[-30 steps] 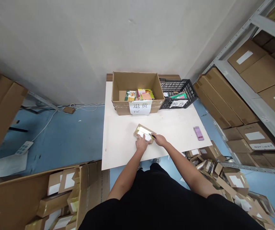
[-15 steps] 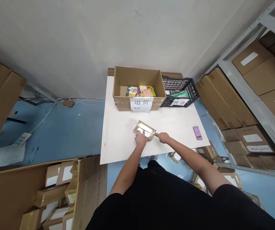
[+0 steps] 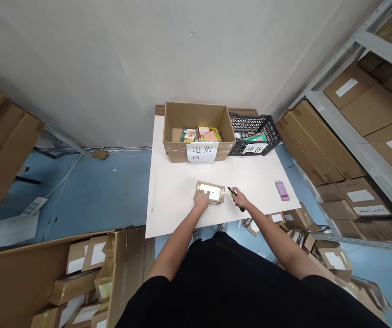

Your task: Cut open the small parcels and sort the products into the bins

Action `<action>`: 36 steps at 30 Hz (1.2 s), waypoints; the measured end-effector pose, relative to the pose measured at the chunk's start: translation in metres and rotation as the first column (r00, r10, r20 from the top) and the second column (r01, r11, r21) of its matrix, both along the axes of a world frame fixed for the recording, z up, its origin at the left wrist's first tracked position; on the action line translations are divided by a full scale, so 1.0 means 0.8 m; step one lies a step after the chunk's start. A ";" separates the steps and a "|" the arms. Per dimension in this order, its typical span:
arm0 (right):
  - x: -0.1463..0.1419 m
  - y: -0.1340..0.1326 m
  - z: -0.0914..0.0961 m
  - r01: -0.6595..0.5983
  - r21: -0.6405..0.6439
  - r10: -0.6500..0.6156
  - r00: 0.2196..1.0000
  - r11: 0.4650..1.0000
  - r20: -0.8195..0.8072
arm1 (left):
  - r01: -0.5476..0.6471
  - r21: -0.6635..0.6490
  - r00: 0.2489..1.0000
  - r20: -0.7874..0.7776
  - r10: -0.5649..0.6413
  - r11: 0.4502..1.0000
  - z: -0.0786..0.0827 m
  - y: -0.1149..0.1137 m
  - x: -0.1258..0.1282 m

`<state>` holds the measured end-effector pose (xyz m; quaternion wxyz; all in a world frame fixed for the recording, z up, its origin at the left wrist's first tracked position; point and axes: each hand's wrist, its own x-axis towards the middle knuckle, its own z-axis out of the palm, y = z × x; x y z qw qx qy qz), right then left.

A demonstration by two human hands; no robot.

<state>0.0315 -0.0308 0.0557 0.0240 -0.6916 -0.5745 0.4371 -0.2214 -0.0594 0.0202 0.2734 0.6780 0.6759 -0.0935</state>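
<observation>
A small taped cardboard box point(image 3: 219, 189) with a white label on top lies on the white table point(image 3: 172, 205). My left hand point(image 3: 202, 199) grips its near left side, fingers partly hidden from me. To the right of the box, my right hand point(image 3: 239, 198) is closed round a black and yellow box cutter point(image 3: 232, 192). The cutter's tip points up and left, a short gap away from the box.
Behind stand an open carton point(image 3: 175, 152) of small packs with a paper sign and a black plastic crate point(image 3: 274, 132). A blurred purple item point(image 3: 282, 190) lies at right. A big carton point(image 3: 127, 259) of parcels stands lower left; shelves point(image 3: 329, 102) of boxes line the right.
The box cutter has come off the box and moved right with my right hand. The box has turned so it lies more level, my left hand still on it.
</observation>
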 end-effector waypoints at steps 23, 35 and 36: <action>-0.035 -0.010 -0.010 0.077 -0.114 -0.079 0.997 0.990 -0.014 | 0.282 0.256 0.958 -0.024 -0.285 0.925 -0.068 -0.012 0.007; -0.028 -0.028 -0.020 0.103 -0.123 -0.110 0.993 0.987 -0.051 | 0.267 0.259 0.962 -0.013 -0.273 0.928 -0.073 -0.013 0.007; -0.027 -0.029 -0.022 0.108 -0.122 -0.116 0.992 0.987 -0.054 | 0.264 0.262 0.962 -0.010 -0.271 0.928 -0.073 -0.013 0.008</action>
